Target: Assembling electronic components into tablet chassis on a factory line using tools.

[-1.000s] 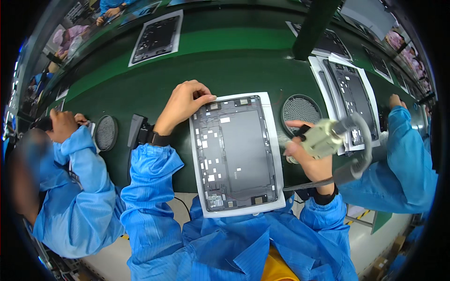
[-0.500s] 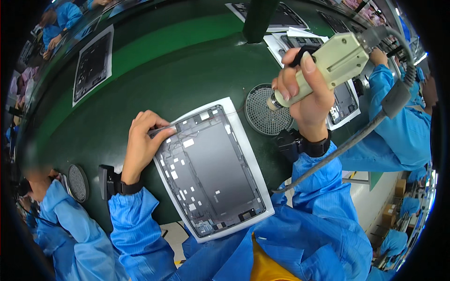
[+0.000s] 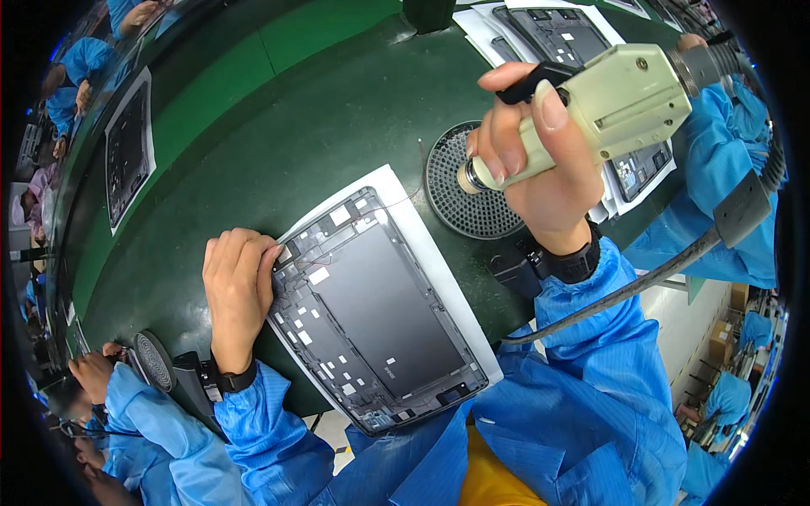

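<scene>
My right hand (image 3: 557, 190) is closed around a cream electric screwdriver (image 3: 629, 101) with a black lever. Its nose hangs over a round perforated dish (image 3: 449, 202); whether it touches the dish is hard to judge. At the upper left corner of a dark grey tablet housing (image 3: 396, 299), my left hand (image 3: 234, 291) has its fingers together and the thumb at the edge, gripping it. White patches dot the housing's left part, and a thin wire loops out from its top. Beneath it lies a white sheet (image 3: 434, 253), showing along the top and right.
The screwdriver's grey cable (image 3: 629, 291) runs across my right sleeve. More housings (image 3: 561, 38) lie on white sheets at the far right; another housing (image 3: 129, 152) lies far left. Co-workers in blue sit on both sides. A second round dish (image 3: 153, 361) stands left.
The housing has shifted left on its sheet, so less white shows on that side. My left hand moved left with its corner. The screwdriver still points at the dish; the whole view has shifted.
</scene>
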A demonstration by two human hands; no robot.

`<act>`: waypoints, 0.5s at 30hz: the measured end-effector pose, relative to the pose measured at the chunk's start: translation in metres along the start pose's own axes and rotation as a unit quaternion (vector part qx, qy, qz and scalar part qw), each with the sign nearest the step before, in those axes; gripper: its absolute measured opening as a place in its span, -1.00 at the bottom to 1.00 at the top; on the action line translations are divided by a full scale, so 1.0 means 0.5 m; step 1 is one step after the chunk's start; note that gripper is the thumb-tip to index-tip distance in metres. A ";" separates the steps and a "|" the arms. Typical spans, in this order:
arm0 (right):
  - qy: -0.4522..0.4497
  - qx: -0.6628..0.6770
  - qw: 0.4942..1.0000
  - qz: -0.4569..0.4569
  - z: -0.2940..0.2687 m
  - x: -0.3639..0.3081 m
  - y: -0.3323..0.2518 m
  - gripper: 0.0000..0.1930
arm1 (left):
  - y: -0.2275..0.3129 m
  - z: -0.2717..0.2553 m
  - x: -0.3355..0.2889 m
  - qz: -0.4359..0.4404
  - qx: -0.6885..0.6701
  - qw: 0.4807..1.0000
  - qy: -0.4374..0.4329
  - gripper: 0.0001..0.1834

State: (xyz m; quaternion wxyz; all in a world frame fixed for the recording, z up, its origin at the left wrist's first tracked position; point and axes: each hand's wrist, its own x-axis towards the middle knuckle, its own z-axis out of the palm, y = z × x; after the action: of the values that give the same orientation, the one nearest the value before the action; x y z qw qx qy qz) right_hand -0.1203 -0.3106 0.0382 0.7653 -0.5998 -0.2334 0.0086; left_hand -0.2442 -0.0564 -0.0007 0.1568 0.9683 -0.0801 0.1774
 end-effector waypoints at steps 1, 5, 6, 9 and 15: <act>0.002 0.000 1.000 0.002 0.000 0.000 0.001 -0.58 | -0.004 0.003 -0.001 0.008 -0.003 1.000 0.005 -0.93; -0.007 -0.029 1.000 0.004 0.003 0.000 0.002 -0.58 | -0.017 0.000 -0.012 -0.016 -0.060 0.998 -0.002 -0.90; -0.008 -0.047 0.999 0.011 0.002 0.000 0.001 -0.58 | -0.026 -0.004 -0.016 -0.018 -0.075 0.997 -0.017 -0.86; -0.006 -0.054 0.998 0.016 0.002 -0.001 0.001 -0.58 | -0.028 -0.008 -0.021 -0.048 -0.083 0.995 0.017 -0.83; -0.004 -0.049 0.999 0.005 0.005 -0.001 0.012 -0.60 | -0.036 -0.018 -0.025 -0.068 -0.116 0.991 -0.012 -0.70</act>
State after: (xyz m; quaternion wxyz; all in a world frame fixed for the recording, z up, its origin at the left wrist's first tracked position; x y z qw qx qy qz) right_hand -0.1200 -0.3066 0.0330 0.7344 -0.6373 -0.2335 0.0030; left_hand -0.2546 -0.0355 -0.0022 0.2786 0.9489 -0.0358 0.1441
